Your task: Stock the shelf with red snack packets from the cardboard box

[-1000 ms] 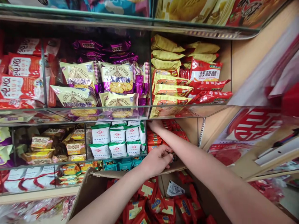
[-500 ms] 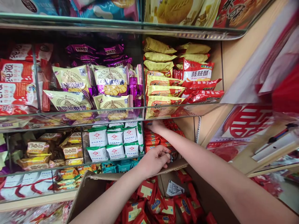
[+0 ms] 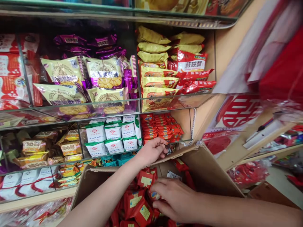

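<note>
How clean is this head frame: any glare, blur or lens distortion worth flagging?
Head view: even, bright store light without hard shadows; the glass shelf edge mirrors the biscuit packs above it; wide-angle bending tilts the shelves; the red hanging at the right edge is smeared; the left hand and the right hand in the cardboard box are reasonably sharp.

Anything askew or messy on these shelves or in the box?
Mild only: the red packets in the cardboard box lie jumbled at all angles, unlike the neat red stack on the shelf. Nothing looks spilled or damaged.
</note>
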Demonstrator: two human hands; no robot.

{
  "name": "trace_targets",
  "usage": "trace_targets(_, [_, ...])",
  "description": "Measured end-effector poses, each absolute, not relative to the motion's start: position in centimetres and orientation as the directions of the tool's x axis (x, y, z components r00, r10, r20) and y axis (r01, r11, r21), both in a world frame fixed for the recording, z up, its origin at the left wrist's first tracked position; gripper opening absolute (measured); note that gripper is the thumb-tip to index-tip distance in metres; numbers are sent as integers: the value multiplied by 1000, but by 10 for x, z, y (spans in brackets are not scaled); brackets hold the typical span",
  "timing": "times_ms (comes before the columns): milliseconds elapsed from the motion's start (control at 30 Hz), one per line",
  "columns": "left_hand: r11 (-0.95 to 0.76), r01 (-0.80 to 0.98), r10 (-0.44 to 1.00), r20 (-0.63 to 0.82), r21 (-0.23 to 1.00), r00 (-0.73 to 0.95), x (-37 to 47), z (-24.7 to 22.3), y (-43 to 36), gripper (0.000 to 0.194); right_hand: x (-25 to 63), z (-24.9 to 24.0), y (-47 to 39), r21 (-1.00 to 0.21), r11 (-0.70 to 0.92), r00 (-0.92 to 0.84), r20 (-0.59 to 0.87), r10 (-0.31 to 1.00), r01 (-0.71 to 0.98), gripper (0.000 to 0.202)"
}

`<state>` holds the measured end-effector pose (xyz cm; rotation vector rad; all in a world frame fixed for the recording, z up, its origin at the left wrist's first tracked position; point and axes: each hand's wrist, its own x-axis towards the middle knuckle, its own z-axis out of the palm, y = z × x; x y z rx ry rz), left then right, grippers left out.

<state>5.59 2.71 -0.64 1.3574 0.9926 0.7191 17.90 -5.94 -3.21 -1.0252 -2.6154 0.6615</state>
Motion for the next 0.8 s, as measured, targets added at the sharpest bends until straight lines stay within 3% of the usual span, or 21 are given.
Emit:
trace_targets(100, [102, 145, 890, -155, 984, 429, 57, -4, 27, 13, 156, -75, -42, -612, 385, -497, -16, 867, 691, 47])
trace_targets(200, [92, 157, 897, -150, 983, 416, 56, -3, 26, 15, 142, -97, -22, -638, 188, -382, -180, 906, 746, 46])
trace_targets(333, [94, 149, 905, -147, 984, 400, 55, -3, 24, 19, 136, -99, -24, -592, 106, -313, -257, 914, 799, 43])
trace_targets(500, [154, 80, 900, -173, 985, 401, 50, 5, 22, 29, 150, -64, -35, -603, 164, -358, -216, 908, 780, 45])
trace_targets(633, [272, -191, 885, -167, 943, 434, 41, 18, 24, 48, 184, -11, -26, -735, 368, -547, -4, 837, 569, 46])
trace_targets(733, [196, -349, 941, -76, 916, 329, 38, 21, 25, 60, 203, 16, -6, -843, 335, -421, 146, 895, 421, 38])
trace_targets(800, [90, -275, 979, -35, 957, 201, 39, 19, 24, 60, 206, 19, 10, -900, 295, -306, 195, 932, 322, 38])
